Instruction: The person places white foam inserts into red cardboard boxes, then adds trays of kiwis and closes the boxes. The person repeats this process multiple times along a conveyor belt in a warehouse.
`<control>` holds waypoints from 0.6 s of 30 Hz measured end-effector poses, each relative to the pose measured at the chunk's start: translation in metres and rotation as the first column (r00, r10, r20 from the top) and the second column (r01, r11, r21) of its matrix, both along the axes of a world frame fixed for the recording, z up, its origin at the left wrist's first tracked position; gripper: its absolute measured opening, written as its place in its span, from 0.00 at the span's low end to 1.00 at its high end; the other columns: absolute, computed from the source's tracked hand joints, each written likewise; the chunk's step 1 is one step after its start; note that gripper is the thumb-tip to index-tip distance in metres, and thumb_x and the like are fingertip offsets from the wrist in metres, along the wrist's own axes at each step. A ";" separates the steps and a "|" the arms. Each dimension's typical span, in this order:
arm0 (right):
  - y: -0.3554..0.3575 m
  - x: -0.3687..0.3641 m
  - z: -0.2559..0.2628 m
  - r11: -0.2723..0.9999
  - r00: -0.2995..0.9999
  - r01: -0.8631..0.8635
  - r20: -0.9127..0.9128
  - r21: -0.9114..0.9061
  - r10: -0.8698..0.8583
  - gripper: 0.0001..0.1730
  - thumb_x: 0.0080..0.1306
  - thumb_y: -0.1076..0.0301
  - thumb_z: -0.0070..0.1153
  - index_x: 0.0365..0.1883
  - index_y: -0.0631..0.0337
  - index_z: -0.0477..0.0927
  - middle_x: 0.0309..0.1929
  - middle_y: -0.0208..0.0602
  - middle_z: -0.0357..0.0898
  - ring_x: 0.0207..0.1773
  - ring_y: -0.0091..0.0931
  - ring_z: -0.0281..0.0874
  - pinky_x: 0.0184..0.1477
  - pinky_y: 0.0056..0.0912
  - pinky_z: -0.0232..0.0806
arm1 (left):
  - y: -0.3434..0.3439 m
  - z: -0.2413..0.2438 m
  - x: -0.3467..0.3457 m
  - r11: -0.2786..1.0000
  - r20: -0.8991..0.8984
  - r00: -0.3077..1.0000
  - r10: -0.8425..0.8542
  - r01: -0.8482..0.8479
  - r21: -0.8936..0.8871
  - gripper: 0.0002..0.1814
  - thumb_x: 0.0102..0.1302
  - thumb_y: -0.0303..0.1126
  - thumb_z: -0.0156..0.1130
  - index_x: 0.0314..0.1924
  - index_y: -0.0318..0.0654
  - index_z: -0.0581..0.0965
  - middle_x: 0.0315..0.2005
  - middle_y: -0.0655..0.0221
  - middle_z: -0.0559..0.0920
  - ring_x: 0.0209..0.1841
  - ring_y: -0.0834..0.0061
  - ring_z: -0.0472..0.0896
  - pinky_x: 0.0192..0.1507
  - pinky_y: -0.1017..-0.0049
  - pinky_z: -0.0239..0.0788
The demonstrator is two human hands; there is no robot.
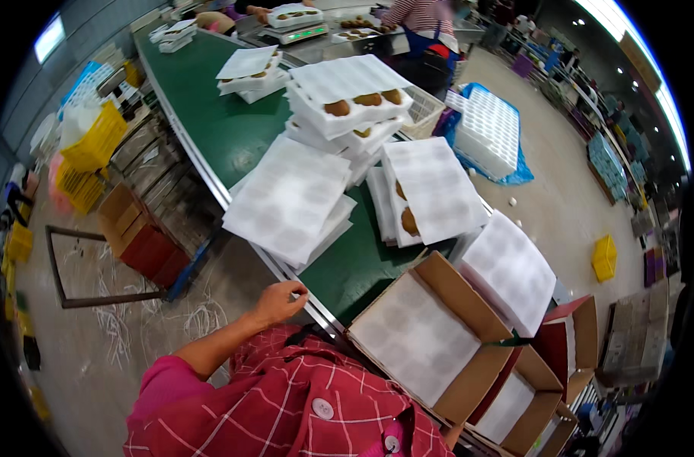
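Observation:
My left hand (282,304) hangs near the metal edge of the green conveyor belt (210,108), its fingers loosely curled with nothing seen in them. Of my right hand (453,436) only a sliver shows at the outer side of an open cardboard box (467,297); the box hides the rest. A white foam sheet (418,337) lies inside that box. Ahead on the belt stand stacked white foam trays (347,108) of brown fruit, covered by foam sheets (292,194). Another covered stack (432,188) sits to their right, and one more (509,268) rests behind the box.
More open cartons (512,405) stand at the lower right. A red-brown carton (147,245), yellow crates (95,137) and a metal frame (110,300) are to the left. White foam trays in blue plastic (489,131) lie on the floor beyond the belt. Co-workers (424,40) stand at the far side.

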State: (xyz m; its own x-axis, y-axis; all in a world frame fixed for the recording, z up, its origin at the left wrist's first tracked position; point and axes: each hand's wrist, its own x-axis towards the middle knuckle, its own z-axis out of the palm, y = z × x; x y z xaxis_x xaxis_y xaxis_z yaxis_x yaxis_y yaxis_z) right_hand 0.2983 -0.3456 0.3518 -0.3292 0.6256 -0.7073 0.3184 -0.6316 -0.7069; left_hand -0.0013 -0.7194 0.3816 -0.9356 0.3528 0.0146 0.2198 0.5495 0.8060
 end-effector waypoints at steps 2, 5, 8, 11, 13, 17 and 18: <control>-0.005 -0.012 0.004 0.999 1.000 -0.008 0.015 0.047 0.007 0.25 0.63 0.47 0.39 0.45 0.60 0.69 0.36 0.36 0.74 0.37 0.28 0.71 0.38 0.32 0.63 | 0.005 -0.006 -0.003 1.000 0.218 0.976 0.009 -0.015 0.027 0.12 0.56 0.35 0.56 0.35 0.33 0.76 0.28 0.63 0.79 0.32 0.73 0.77 0.35 0.77 0.67; -0.015 -0.024 0.012 0.994 0.998 -0.051 0.029 0.093 0.048 0.25 0.63 0.47 0.39 0.45 0.60 0.69 0.36 0.35 0.73 0.38 0.28 0.70 0.39 0.32 0.63 | -0.002 -0.014 0.001 0.993 0.357 0.934 0.021 -0.061 0.099 0.14 0.58 0.37 0.54 0.35 0.31 0.76 0.28 0.66 0.79 0.32 0.78 0.77 0.35 0.79 0.67; -0.036 -0.045 0.027 0.979 0.991 -0.135 0.034 0.154 0.131 0.25 0.63 0.46 0.40 0.45 0.60 0.69 0.37 0.35 0.73 0.38 0.27 0.70 0.39 0.32 0.62 | -0.030 -0.033 -0.008 0.891 0.652 0.752 0.092 -0.354 0.283 0.13 0.58 0.37 0.54 0.34 0.33 0.75 0.27 0.67 0.79 0.29 0.81 0.76 0.32 0.83 0.66; -0.067 -0.069 0.048 0.942 0.970 -0.241 0.048 0.235 0.236 0.26 0.62 0.46 0.41 0.46 0.59 0.69 0.37 0.35 0.73 0.39 0.27 0.69 0.40 0.32 0.62 | -0.074 -0.043 -0.031 0.673 0.730 0.570 0.378 -0.710 0.206 0.11 0.58 0.37 0.54 0.32 0.35 0.74 0.24 0.70 0.77 0.25 0.83 0.74 0.30 0.83 0.66; -0.098 -0.085 0.061 0.893 0.937 -0.346 0.063 0.287 0.343 0.26 0.62 0.45 0.41 0.46 0.59 0.69 0.37 0.35 0.72 0.39 0.26 0.69 0.40 0.32 0.62 | -0.115 -0.065 -0.070 0.570 0.463 0.631 0.623 -0.771 0.284 0.12 0.57 0.36 0.54 0.30 0.34 0.75 0.23 0.68 0.78 0.27 0.79 0.75 0.30 0.79 0.66; -0.174 -0.138 0.065 0.620 0.711 -0.690 0.190 0.374 0.677 0.27 0.62 0.45 0.42 0.46 0.59 0.69 0.38 0.35 0.72 0.40 0.26 0.68 0.41 0.32 0.61 | -0.165 -0.044 -0.179 0.779 -0.094 0.778 0.621 -0.600 0.180 0.13 0.55 0.36 0.54 0.32 0.33 0.74 0.26 0.62 0.79 0.29 0.70 0.76 0.33 0.74 0.66; -0.195 -0.164 0.049 0.559 0.640 -0.749 0.172 0.357 0.749 0.27 0.62 0.45 0.42 0.46 0.59 0.70 0.38 0.35 0.72 0.40 0.26 0.68 0.41 0.32 0.61 | -0.181 -0.048 -0.200 0.781 -0.116 0.773 0.624 -0.612 0.127 0.14 0.55 0.39 0.54 0.32 0.33 0.75 0.26 0.61 0.79 0.30 0.67 0.76 0.33 0.73 0.66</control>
